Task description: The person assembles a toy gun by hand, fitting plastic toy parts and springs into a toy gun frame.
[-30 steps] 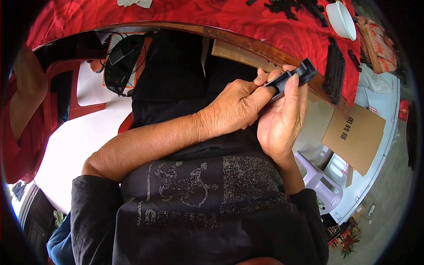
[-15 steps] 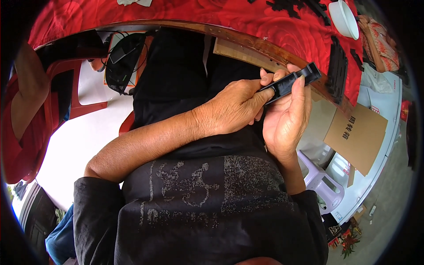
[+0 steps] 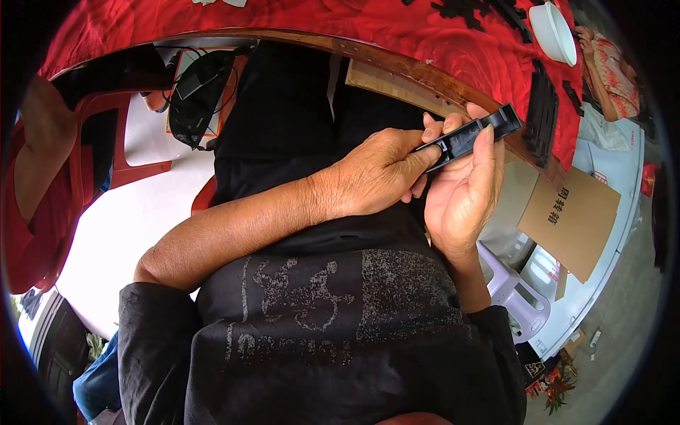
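A long, narrow black plastic part with a hollow, trough-like side [image 3: 464,139] is held up in front of my lap, slanting up to the right. My left hand [image 3: 375,173] grips its lower left end, the thumb pressed into the hollow. From below and behind, my right hand [image 3: 460,195] supports the part, its thumb along the near edge and its fingertips showing past the far edge. Some left fingers are hidden beneath the part.
Ahead stands a table with a red cloth [image 3: 297,18] and a wooden edge. Long black strips [image 3: 540,113] and a white bowl [image 3: 551,34] lie on its right. Cardboard [image 3: 572,219] and a lilac stool [image 3: 520,301] are at right. People sit or stand at both sides.
Both hands and the black plastic part have shifted very slightly to the right. The grip looks the same.
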`<state>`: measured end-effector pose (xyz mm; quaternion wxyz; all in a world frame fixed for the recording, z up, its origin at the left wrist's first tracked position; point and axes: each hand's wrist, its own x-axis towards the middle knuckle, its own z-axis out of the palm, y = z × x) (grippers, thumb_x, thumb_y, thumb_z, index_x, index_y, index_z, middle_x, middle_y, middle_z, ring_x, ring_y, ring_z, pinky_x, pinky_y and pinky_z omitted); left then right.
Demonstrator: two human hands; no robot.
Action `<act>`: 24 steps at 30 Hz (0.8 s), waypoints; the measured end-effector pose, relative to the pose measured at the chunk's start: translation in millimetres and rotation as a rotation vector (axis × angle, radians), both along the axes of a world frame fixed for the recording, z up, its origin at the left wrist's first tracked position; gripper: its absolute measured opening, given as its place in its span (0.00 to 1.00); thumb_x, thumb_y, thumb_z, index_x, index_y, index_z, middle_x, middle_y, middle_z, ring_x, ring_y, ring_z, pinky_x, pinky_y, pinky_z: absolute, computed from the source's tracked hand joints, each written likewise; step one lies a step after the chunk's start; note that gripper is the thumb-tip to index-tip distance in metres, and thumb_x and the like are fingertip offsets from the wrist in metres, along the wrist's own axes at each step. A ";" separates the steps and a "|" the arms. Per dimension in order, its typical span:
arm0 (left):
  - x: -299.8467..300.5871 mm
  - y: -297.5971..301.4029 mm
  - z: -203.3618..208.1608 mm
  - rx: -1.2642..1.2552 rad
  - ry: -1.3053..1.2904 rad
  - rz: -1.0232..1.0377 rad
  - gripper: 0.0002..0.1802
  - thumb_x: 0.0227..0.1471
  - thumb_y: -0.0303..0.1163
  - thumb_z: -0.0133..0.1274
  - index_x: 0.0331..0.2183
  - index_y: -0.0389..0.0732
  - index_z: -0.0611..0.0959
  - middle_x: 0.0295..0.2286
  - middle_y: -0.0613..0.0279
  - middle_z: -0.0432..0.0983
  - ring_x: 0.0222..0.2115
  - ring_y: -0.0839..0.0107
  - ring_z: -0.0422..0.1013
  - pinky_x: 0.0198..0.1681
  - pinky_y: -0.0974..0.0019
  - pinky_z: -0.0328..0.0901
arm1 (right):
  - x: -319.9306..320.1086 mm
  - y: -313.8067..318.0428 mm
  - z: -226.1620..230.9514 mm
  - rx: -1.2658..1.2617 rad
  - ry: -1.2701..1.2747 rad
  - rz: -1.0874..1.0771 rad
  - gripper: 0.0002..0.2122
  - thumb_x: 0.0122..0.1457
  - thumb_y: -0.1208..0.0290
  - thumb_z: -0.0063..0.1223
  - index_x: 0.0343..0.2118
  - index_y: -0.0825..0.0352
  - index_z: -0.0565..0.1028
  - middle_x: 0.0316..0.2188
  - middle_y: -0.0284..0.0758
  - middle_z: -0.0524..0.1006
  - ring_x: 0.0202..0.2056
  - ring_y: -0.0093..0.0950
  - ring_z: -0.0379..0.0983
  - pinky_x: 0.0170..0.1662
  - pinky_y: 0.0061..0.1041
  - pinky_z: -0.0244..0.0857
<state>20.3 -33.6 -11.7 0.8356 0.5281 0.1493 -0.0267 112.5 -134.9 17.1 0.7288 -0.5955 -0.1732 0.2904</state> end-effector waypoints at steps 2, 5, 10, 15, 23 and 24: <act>0.4 -1.5 0.3 0.001 -0.004 0.011 0.19 0.68 0.39 0.41 0.39 0.31 0.77 0.21 0.65 0.73 0.20 0.77 0.70 0.28 0.69 0.70 | -0.5 -0.1 1.0 0.012 0.030 0.016 0.18 0.71 0.62 0.35 0.53 0.73 0.64 0.34 0.37 0.68 0.37 0.30 0.70 0.60 0.46 0.61; 2.7 -3.3 2.5 0.033 0.030 0.029 0.20 0.67 0.40 0.44 0.35 0.31 0.79 0.19 0.64 0.74 0.19 0.76 0.70 0.25 0.67 0.69 | -0.7 -0.7 3.0 0.015 0.030 0.024 0.18 0.71 0.61 0.35 0.53 0.73 0.64 0.34 0.36 0.68 0.37 0.29 0.68 0.61 0.45 0.60; 4.1 -5.5 1.5 0.118 0.048 0.078 0.24 0.64 0.44 0.49 0.28 0.31 0.81 0.16 0.60 0.74 0.19 0.73 0.71 0.24 0.65 0.67 | -2.6 -2.6 5.2 0.031 0.072 0.031 0.18 0.71 0.62 0.34 0.53 0.72 0.64 0.35 0.36 0.68 0.37 0.29 0.68 0.61 0.45 0.58; 4.8 -6.5 0.8 0.100 0.020 0.056 0.25 0.66 0.46 0.46 0.29 0.33 0.79 0.16 0.65 0.71 0.18 0.77 0.68 0.23 0.70 0.63 | -4.4 -4.0 7.0 0.031 0.060 0.041 0.18 0.71 0.62 0.34 0.53 0.71 0.64 0.35 0.36 0.69 0.38 0.29 0.69 0.62 0.45 0.57; 5.4 -5.5 2.5 0.068 0.078 0.018 0.28 0.64 0.48 0.47 0.27 0.31 0.81 0.16 0.59 0.74 0.21 0.72 0.73 0.26 0.64 0.67 | -5.9 -4.8 6.5 0.055 0.062 0.054 0.15 0.71 0.64 0.33 0.51 0.70 0.65 0.35 0.37 0.70 0.38 0.30 0.68 0.61 0.43 0.58; 5.3 -6.5 3.4 0.056 0.073 0.040 0.28 0.64 0.48 0.48 0.26 0.32 0.81 0.16 0.59 0.74 0.20 0.72 0.73 0.26 0.64 0.67 | -4.9 -4.9 5.6 0.055 0.060 0.051 0.15 0.71 0.64 0.33 0.51 0.70 0.65 0.35 0.37 0.70 0.38 0.30 0.68 0.61 0.43 0.58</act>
